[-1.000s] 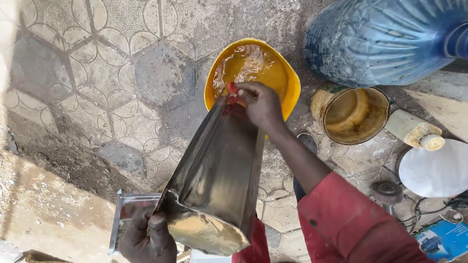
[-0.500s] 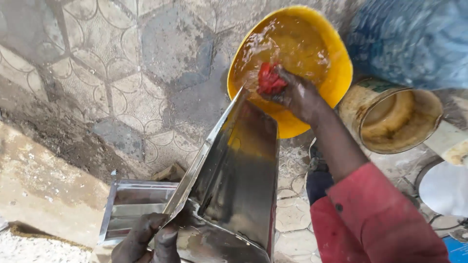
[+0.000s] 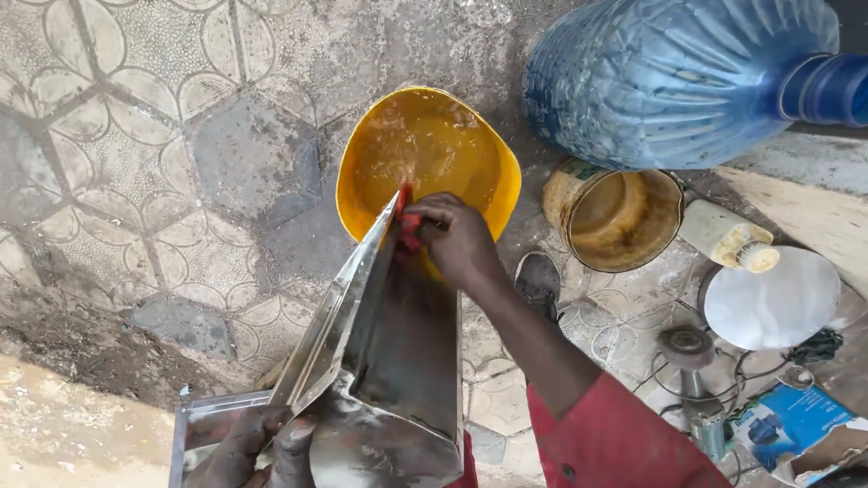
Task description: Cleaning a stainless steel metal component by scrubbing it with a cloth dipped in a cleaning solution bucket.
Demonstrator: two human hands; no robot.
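Right hand (image 3: pixel 461 239) grip pinching red rag (image 3: pixel 407 221) on metal chute (image 3: pixel 389 361); left hand (image 3: pixel 262 447) grip clasping chute base.

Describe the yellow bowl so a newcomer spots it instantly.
Start at the big blue water bottle lying at top right. Just left of it on the patterned tile floor sits the yellow bowl, holding murky, soapy-looking liquid. Unlike the grimy round tin beside it, it is bright yellow and wider.

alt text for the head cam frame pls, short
A person's right hand presses a red cloth against the upper end of a folded sheet-metal piece, over a yellow basin of murky liquid. The left hand grips the piece's lower end. A blue water jug and a tin can sit nearby.
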